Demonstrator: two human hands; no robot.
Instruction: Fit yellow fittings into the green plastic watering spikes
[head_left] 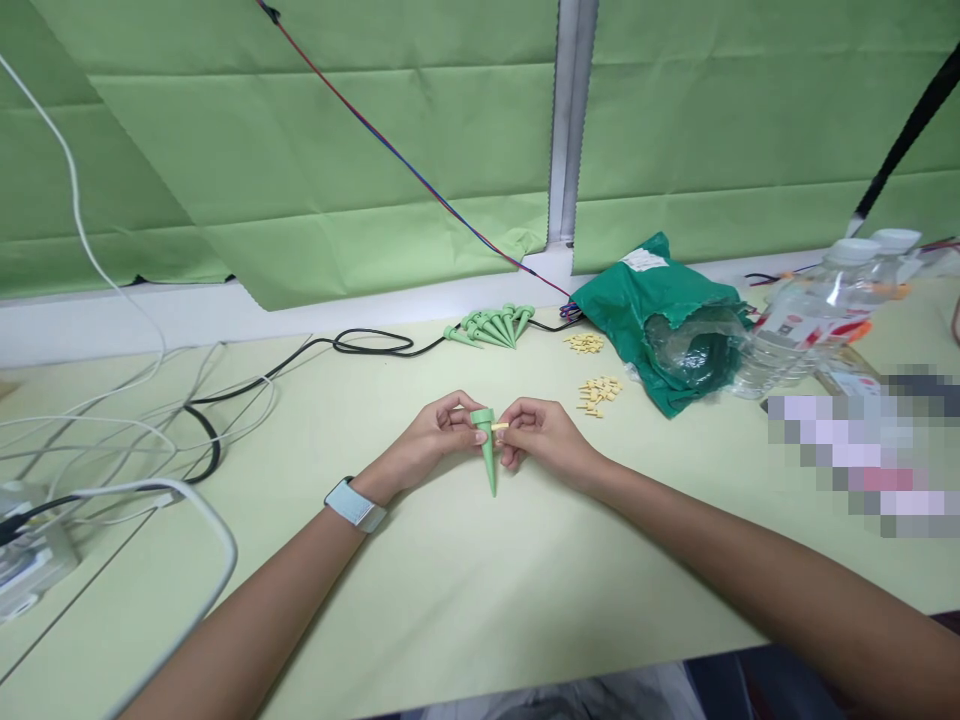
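Note:
My left hand [444, 428] pinches a green plastic spike [487, 455] near its wide cap, the point hanging downward above the table. From the other side, my right hand [541, 432] grips a small pale yellow peg [499, 427] between thumb and fingers. The peg lies sideways with its end against the spike just under the cap; whether it is inserted I cannot tell. Farther back lies a bunch of similar green spikes [491, 325]. Two small heaps of yellow pegs, a nearer heap [600, 390] and a farther heap [584, 343], rest to the right.
A torn green plastic bag [637, 300] sits at the back right beside clear plastic bottles [802, 320]. White and black cables [217, 430] tangle over the left side near a power strip [34, 565]. Green cloth [375, 150] hangs behind the table [450, 600].

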